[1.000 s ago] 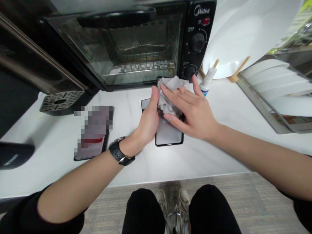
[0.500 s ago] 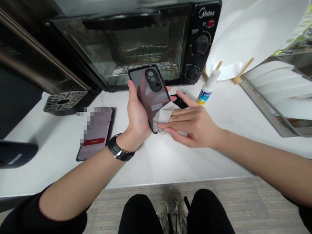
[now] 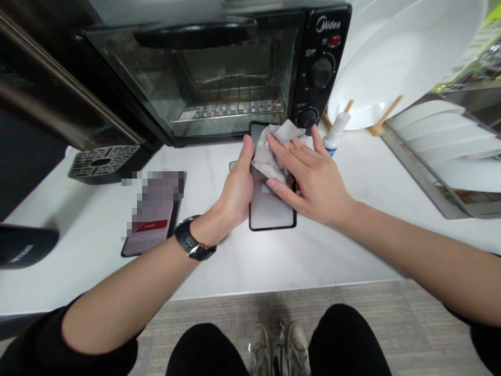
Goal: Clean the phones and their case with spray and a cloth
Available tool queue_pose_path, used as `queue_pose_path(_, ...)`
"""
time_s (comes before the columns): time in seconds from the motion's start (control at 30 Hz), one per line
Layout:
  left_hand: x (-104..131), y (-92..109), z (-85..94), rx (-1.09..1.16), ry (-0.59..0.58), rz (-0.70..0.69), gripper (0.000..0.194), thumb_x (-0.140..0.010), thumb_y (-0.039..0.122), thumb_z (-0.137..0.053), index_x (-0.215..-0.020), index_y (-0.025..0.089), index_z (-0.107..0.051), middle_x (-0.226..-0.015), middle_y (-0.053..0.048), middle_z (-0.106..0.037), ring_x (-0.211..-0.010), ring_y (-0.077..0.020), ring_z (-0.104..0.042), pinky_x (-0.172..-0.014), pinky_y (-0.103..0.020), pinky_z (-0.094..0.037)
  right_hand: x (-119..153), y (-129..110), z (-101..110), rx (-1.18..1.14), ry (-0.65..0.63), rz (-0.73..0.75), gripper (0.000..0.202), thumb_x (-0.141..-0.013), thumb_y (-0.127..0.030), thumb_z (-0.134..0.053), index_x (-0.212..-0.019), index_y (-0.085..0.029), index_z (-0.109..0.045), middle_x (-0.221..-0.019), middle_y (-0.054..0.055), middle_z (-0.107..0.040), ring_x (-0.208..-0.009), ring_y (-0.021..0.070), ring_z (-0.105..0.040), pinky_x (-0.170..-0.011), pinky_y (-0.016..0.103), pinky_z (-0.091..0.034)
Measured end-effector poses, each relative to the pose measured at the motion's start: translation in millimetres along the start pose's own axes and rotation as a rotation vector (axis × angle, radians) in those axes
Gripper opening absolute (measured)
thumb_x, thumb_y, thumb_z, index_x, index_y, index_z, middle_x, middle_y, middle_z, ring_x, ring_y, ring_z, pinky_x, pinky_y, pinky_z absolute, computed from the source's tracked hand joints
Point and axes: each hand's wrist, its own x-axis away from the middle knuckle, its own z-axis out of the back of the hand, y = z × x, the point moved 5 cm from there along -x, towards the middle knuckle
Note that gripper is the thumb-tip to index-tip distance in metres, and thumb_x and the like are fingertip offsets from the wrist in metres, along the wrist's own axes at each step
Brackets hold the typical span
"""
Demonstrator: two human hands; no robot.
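Observation:
My left hand (image 3: 237, 185) grips a phone case (image 3: 272, 211) with a black rim by its left edge, thumb along the side. The case stands nearly straight over the counter. My right hand (image 3: 309, 175) presses a light grey cloth (image 3: 274, 151) with zigzag edges onto the upper part of the case, covering the camera area. Its fingers lie over the cloth. Behind the right fingers a white spray bottle (image 3: 336, 133) stands partly hidden. To the left a phone (image 3: 156, 214) lies on the counter with its screen up.
A black toaster oven (image 3: 235, 78) stands behind my hands. White plates (image 3: 395, 68) rest in a wooden stand at the back right, beside a metal dish rack (image 3: 426, 177). At the left are a drip tray (image 3: 102, 162) and a dark object (image 3: 29, 245) on the white counter (image 3: 219, 277).
The case has turned more upright and shifted right. My right hand has moved the cloth from its lower end up over the camera area, and now partly covers the bottle.

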Motion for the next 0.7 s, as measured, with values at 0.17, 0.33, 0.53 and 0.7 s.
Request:
queue_pose_path(0.17, -1, -6, 5.7, -0.074, 0.011, 0.006, 0.044, -0.111, 0.042, -0.041, -0.143, 0.023, -0.063, -0.125, -0.004, -0.079, -0.145, -0.0242, -0.058, -0.123, -0.042, -0.045, -1, -5, 6, -0.131, 0.051, 0.069, 0.060, -0.104, -0.050, -0.052, -0.151, -0.013, -0.055, -0.123, 0.013, -0.076, -0.123, 0.0312, -0.070, -0.131, 0.068, -0.022)
queue_pose_path(0.33, -2, 4, 4.6, 0.076, -0.054, -0.059, 0.054, -0.111, 0.054, -0.030, -0.126, 0.019, -0.069, -0.112, -0.009, -0.080, -0.134, -0.0268, -0.066, -0.117, -0.046, -0.051, 2, -21, 5, -0.298, -0.024, 0.252, 0.039, -0.104, -0.039, -0.057, -0.136, -0.019, -0.067, -0.102, 0.003, -0.081, -0.097, 0.0210, -0.077, -0.131, 0.062, -0.028)
queue_pose_path(0.53, 3, 34, 12.5, 0.045, 0.016, -0.314, 0.058, -0.110, 0.060, -0.019, -0.124, 0.023, -0.061, -0.093, -0.005, -0.074, -0.093, -0.0244, -0.077, -0.105, -0.050, -0.058, 2, -26, 9, -0.276, 0.027, 0.274, 0.026, -0.103, -0.025, -0.056, -0.118, -0.022, -0.077, -0.095, -0.001, -0.083, -0.086, 0.0154, -0.079, -0.132, 0.054, -0.031)
queue_pose_path(0.7, 0, 35, 17.1, 0.009, 0.104, -0.292, 0.060, -0.108, 0.063, -0.017, -0.130, 0.032, -0.063, -0.094, -0.006, -0.075, -0.106, -0.0281, -0.075, -0.101, -0.044, -0.059, 2, -15, 6, -0.126, 0.059, 0.137, 0.033, -0.105, -0.030, -0.053, -0.130, -0.024, -0.073, -0.105, 0.001, -0.084, -0.100, 0.0207, -0.080, -0.135, 0.062, -0.020)
